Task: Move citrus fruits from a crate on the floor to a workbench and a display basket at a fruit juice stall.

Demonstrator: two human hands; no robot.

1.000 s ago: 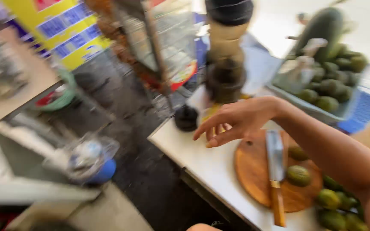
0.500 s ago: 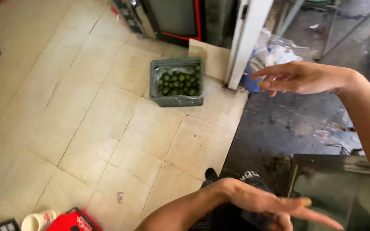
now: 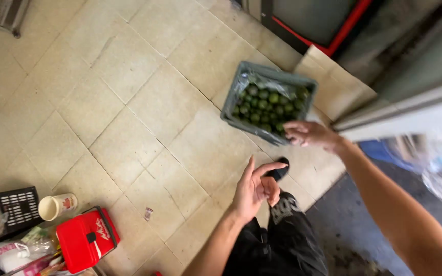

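I am reaching my right hand (image 3: 307, 135), fingers loosely spread and empty, over the near rim of the grey plastic crate (image 3: 231, 105) on the tiled floor (image 3: 103, 102). My left hand (image 3: 254, 189) is hanging open. Packed with firm green avocados (image 3: 267, 105), the crate probably lifts heavy; its stiff rim looks best for gripping.

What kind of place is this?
Probably the back area of a small food or fruit stall: tiled floor, a grey crate of green fruit by the right hand, a paper cup and red bag at the edge.
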